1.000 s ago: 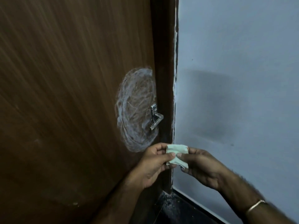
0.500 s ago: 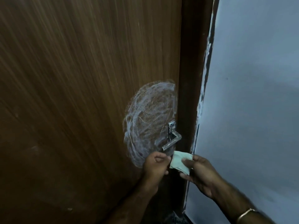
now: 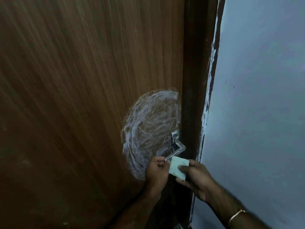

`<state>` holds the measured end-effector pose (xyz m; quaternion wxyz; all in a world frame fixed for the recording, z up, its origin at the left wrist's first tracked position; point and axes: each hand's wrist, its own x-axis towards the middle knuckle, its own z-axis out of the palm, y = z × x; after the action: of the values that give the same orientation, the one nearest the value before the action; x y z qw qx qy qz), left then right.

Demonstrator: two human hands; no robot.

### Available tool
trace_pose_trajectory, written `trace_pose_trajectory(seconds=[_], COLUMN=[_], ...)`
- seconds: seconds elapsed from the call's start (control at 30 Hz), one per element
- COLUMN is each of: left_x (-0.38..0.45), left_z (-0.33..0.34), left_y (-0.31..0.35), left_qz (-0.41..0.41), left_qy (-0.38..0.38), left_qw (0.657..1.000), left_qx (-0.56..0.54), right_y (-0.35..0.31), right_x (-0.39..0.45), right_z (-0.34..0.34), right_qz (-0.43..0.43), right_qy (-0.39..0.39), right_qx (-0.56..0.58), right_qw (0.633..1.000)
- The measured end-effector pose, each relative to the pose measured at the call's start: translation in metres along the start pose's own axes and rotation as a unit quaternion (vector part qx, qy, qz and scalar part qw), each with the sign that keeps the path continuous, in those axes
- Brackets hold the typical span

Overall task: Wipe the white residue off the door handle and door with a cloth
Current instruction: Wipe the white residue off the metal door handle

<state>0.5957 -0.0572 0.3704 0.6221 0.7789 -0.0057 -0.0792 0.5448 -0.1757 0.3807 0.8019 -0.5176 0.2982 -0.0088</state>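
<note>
Right hand (image 3: 196, 177) pinches the folded cloth (image 3: 178, 167); left hand (image 3: 156, 171), fingers curled, seems to grip the lever tip. The door handle (image 3: 175, 150) lies just above both, slanting up-right; white residue (image 3: 148, 126) spreads up-left over the door (image 3: 82, 96).

Two bare forearms came into the head view from the bottom edge, with no sleeve showing on either as far as the frame reached. The left hand (image 3: 156, 172) wore nothing: no ring, band or glove could be seen on it, and its wrist was likewise uncovered. The right hand (image 3: 196, 180) was also ungloved, its fingers (image 3: 184, 168) bare with short nails. On the right wrist sat a thin bangle (image 3: 236, 215), a plain gold-coloured band of narrow, even width that caught a dull glint in the dim light. It lay close around the wrist, partly hidden where it curved behind the arm.
</note>
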Motion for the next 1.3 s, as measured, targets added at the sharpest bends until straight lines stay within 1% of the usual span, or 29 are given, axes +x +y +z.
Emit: trace_pose_trajectory(seconds=[0.23, 0.33, 0.4, 0.47, 0.5, 0.53, 0.57, 0.6, 0.67, 0.7, 0.73, 0.8, 0.83, 0.87, 0.93, 1.0, 1.07, 1.1, 1.13, 1.17, 1.23, 1.3], left_x=[0.014, 0.02, 0.023, 0.026, 0.027, 0.028, 0.028, 0.029, 0.029, 0.029, 0.03, 0.029, 0.03, 0.031, 0.032, 0.033, 0.032, 0.032, 0.031, 0.031, 0.028, 0.021], left_z=[-0.003, -0.003, -0.004, -0.004, -0.005, -0.005, -0.006, -0.006, -0.007, -0.007, -0.007, -0.007, -0.008, -0.009, -0.01, -0.01, -0.011, -0.011, -0.011, -0.011, -0.013, -0.013], left_y=[-0.002, -0.001, -0.002, -0.001, -0.001, -0.001, -0.001, -0.001, -0.001, -0.001, -0.003, -0.004, -0.005, -0.006, -0.007, -0.007, -0.007, -0.006, -0.006, -0.005, -0.001, 0.012], left_qz=[-0.004, -0.007, -0.008, -0.005, -0.004, -0.005, -0.006, -0.007, -0.011, -0.011, -0.009, -0.012, -0.014, -0.017, -0.018, -0.014, -0.012, -0.013, -0.012, -0.006, 0.028, 0.089], left_qy=[-0.013, -0.024, -0.024, -0.027, -0.03, -0.032, -0.035, -0.039, -0.044, -0.044, -0.043, -0.046, -0.05, -0.051, -0.049, -0.048, -0.052, -0.053, -0.053, -0.049, -0.031, -0.011], left_qw=[1.0, 0.999, 0.999, 0.999, 0.999, 0.999, 0.998, 0.998, 0.998, 0.998, 0.999, 0.999, 0.999, 0.999, 0.998, 0.998, 0.998, 0.998, 0.998, 0.999, 0.998, 0.991], left_qx=[0.017, 0.03, 0.04, 0.044, 0.044, 0.043, 0.043, 0.046, 0.046, 0.04, 0.031, 0.01, 0.0, -0.009, -0.025, -0.03, -0.026, -0.025, -0.02, -0.002, 0.057, 0.1], right_y=[-0.005, -0.008, -0.012, -0.015, -0.017, -0.017, -0.018, -0.019, -0.019, -0.016, -0.013, -0.001, 0.005, 0.009, 0.009, 0.004, -0.005, -0.01, -0.014, -0.018, -0.021, -0.016], right_x=[0.007, 0.011, 0.011, 0.013, 0.014, 0.016, 0.019, 0.022, 0.025, 0.029, 0.03, 0.033, 0.034, 0.034, 0.033, 0.034, 0.042, 0.048, 0.053, 0.056, 0.058, 0.054], right_z=[0.003, 0.005, 0.008, 0.011, 0.013, 0.014, 0.014, 0.014, 0.015, 0.014, 0.014, 0.014, 0.012, 0.01, 0.004, 0.0, -0.002, -0.004, -0.006, -0.006, -0.001, 0.006], right_qz=[-0.005, -0.018, -0.037, -0.062, -0.086, -0.126, -0.183, -0.248, -0.383, -0.434, -0.459, -0.442, -0.423, -0.406, -0.407, -0.441, -0.457, -0.464, -0.466, -0.462, -0.456, -0.469], right_qy=[0.019, 0.045, 0.063, 0.082, 0.096, 0.121, 0.153, 0.185, 0.216, 0.2, 0.163, 0.069, 0.037, 0.019, 0.008, -0.005, -0.026, -0.024, -0.016, -0.007, 0.002, -0.017], right_qx=[0.007, 0.005, -0.002, -0.033, -0.056, -0.093, -0.147, -0.211, -0.333, -0.396, -0.469, -0.609, -0.649, -0.667, -0.662, -0.659, -0.666, -0.666, -0.663, -0.657, -0.651, -0.655], right_qw=[1.0, 0.999, 0.997, 0.994, 0.99, 0.98, 0.96, 0.927, 0.834, 0.784, 0.736, 0.655, 0.631, 0.625, 0.629, 0.61, 0.59, 0.584, 0.586, 0.596, 0.607, 0.592])
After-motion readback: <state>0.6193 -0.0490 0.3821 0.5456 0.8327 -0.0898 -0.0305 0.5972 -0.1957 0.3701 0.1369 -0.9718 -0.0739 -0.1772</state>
